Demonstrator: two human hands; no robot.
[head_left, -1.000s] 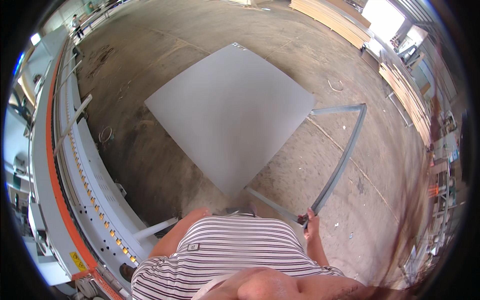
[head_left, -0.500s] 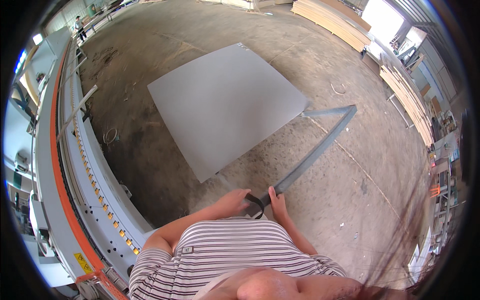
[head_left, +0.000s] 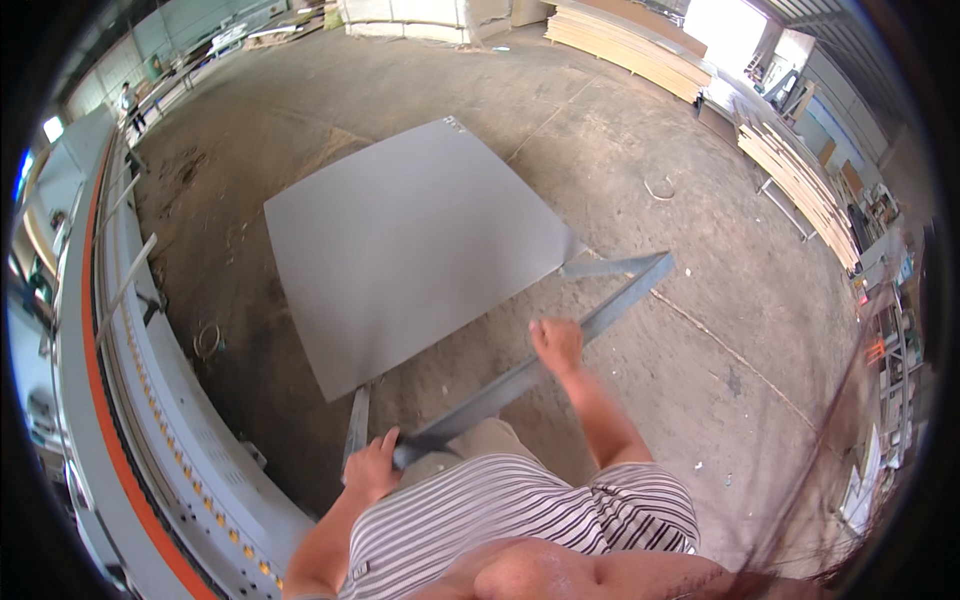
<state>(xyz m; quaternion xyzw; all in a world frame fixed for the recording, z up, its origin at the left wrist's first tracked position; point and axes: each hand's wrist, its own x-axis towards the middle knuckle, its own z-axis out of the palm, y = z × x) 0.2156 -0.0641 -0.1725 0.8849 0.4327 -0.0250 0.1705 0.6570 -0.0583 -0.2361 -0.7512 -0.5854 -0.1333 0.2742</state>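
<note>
A large flat grey sheet (head_left: pixel 420 255) lies in front of me, raised slightly above the floor. A grey metal bar frame (head_left: pixel 628 295) reaches from its near side toward my waist, with a long bar across my front. My left hand (head_left: pixel 372 472) is closed at the bar's left end, by the side piece running to the sheet. My right hand (head_left: pixel 557 345) is a fist over the bar farther right, slightly blurred; whatever it may hold is hidden. I cannot make out the black strap now.
A long machine with an orange strip (head_left: pixel 105 400) runs along my left. Stacked boards (head_left: pixel 630 50) stand at the far right, and long wooden strips (head_left: pixel 800 185) rest on a rack. A wrapped stack (head_left: pixel 405 18) is at the back. Another person (head_left: pixel 131 106) stands far left.
My hands have moved apart: the left to the bar's left end, the right forward along the bar. The black strap is out of sight. The sheet and frame appear lower and farther left in view.
</note>
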